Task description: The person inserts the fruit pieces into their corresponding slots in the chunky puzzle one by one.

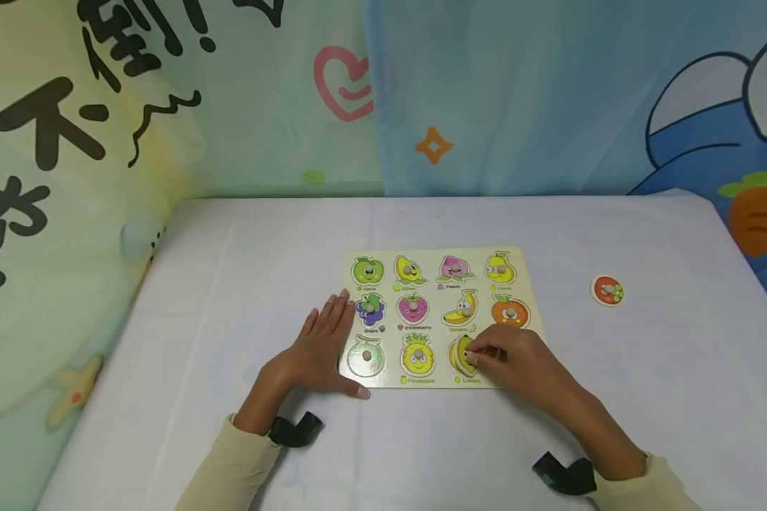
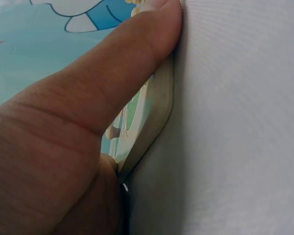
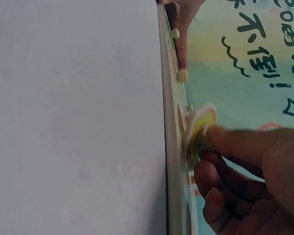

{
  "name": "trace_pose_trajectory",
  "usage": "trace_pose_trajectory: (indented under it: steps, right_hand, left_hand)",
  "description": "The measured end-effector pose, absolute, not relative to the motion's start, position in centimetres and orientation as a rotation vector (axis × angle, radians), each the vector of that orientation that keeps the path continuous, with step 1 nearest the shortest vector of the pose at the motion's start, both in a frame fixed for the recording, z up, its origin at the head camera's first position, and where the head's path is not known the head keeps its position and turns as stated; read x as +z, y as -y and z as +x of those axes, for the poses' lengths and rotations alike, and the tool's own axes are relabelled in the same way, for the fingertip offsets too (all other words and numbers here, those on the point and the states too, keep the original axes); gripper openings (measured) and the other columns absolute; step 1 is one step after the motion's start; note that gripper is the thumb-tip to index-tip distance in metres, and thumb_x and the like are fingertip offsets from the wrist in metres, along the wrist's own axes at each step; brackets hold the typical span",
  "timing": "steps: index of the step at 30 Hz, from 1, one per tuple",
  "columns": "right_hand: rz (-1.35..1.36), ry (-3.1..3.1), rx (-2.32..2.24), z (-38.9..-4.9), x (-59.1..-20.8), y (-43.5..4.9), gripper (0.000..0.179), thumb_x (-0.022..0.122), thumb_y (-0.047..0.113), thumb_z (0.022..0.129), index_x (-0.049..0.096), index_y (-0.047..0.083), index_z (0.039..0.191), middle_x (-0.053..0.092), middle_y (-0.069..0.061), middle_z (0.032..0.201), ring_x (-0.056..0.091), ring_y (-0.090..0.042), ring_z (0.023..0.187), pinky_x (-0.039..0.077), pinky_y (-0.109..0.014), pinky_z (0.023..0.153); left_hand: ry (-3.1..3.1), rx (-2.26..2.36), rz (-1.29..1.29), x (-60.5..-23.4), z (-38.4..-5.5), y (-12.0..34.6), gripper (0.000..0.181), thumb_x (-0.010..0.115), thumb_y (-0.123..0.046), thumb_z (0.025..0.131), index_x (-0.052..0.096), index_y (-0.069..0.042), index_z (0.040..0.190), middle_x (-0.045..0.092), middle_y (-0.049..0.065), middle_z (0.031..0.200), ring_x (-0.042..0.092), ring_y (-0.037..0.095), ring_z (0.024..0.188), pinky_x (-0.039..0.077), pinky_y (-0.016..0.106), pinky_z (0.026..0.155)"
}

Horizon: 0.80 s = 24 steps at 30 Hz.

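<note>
A cream wooden peg puzzle board lies flat on the table, its pictured fruit pieces fitted with small knobs. Along its left edge rests my left hand, fingers straight, with the thumb at the front corner; the left wrist view shows the thumb against the board's side. My right hand pinches the yellow lemon piece by its knob over the lemon spot at the front. In the right wrist view this piece stands tilted against the board. Right fingers hide the front right corner.
A red tomato piece lies apart on the white tablecloth, right of the board. Behind the table hangs a printed cloth with cartoon figures and writing. Dark straps sit at both wrists.
</note>
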State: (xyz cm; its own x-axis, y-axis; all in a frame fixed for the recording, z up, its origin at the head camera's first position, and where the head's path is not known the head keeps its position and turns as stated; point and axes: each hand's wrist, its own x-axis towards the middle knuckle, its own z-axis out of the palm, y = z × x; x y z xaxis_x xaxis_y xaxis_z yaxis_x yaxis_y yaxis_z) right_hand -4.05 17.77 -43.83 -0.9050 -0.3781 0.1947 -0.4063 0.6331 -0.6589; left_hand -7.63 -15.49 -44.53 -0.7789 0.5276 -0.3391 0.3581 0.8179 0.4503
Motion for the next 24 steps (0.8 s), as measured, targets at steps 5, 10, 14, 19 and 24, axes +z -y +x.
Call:
trace_pose_trajectory:
  steps: [5, 10, 14, 19, 24]
  right_hand:
    - [0.668, 2.853, 1.154, -4.1, -43.9, -18.0, 0.016, 0.081, 0.003, 0.078, 0.073, 0.015, 0.085, 0.054, 0.015, 0.073, 0.049, -0.005, 0.066, 0.043, -0.021, 0.056]
    - [0.665, 2.917, 1.183, -4.4, -43.8, -17.5, 0.011, 0.079, 0.005, 0.081, 0.073, 0.014, 0.086, 0.057, 0.011, 0.078, 0.048, -0.006, 0.067, 0.043, -0.022, 0.057]
    - [0.639, 2.982, 1.144, -4.6, -43.6, -17.0, 0.009, 0.078, 0.006, 0.082, 0.074, 0.012, 0.087, 0.062, 0.009, 0.083, 0.051, -0.006, 0.07, 0.045, -0.023, 0.059]
    - [0.651, 3.003, 1.116, -4.8, -43.8, -16.8, 0.01, 0.079, 0.005, 0.08, 0.077, 0.011, 0.088, 0.063, 0.009, 0.084, 0.056, -0.007, 0.076, 0.049, -0.025, 0.065]
    - [0.667, 2.995, 1.151, -4.9, -43.9, -17.1, 0.011, 0.078, 0.005, 0.082, 0.077, 0.012, 0.091, 0.064, 0.01, 0.086, 0.056, -0.007, 0.076, 0.049, -0.025, 0.065]
  left_hand:
    - [-2.543, 0.502, 0.664, -44.6, -7.7, 15.5, 0.139, 0.081, -0.064, 0.062, -0.004, -0.005, 0.155, -0.017, 0.009, 0.16, -0.018, 0.023, 0.145, -0.004, 0.049, 0.115]
    - [-2.543, 0.496, 0.663, -44.5, -7.7, 15.5, 0.139, 0.082, -0.063, 0.062, -0.004, -0.005, 0.155, -0.016, 0.009, 0.161, -0.017, 0.024, 0.146, -0.004, 0.049, 0.116]
    - [-2.539, 0.506, 0.661, -44.5, -7.8, 15.6, 0.139, 0.082, -0.063, 0.062, -0.003, -0.005, 0.155, -0.016, 0.009, 0.161, -0.017, 0.023, 0.146, -0.004, 0.049, 0.116]
    - [-2.532, 0.504, 0.662, -44.6, -7.8, 15.6, 0.139, 0.081, -0.064, 0.062, -0.004, -0.005, 0.155, -0.017, 0.008, 0.16, -0.018, 0.023, 0.145, -0.004, 0.049, 0.115]
    - [-2.539, 0.492, 0.655, -44.7, -7.8, 15.7, 0.14, 0.081, -0.064, 0.062, -0.004, -0.005, 0.155, -0.017, 0.008, 0.161, -0.018, 0.022, 0.145, -0.004, 0.048, 0.116]
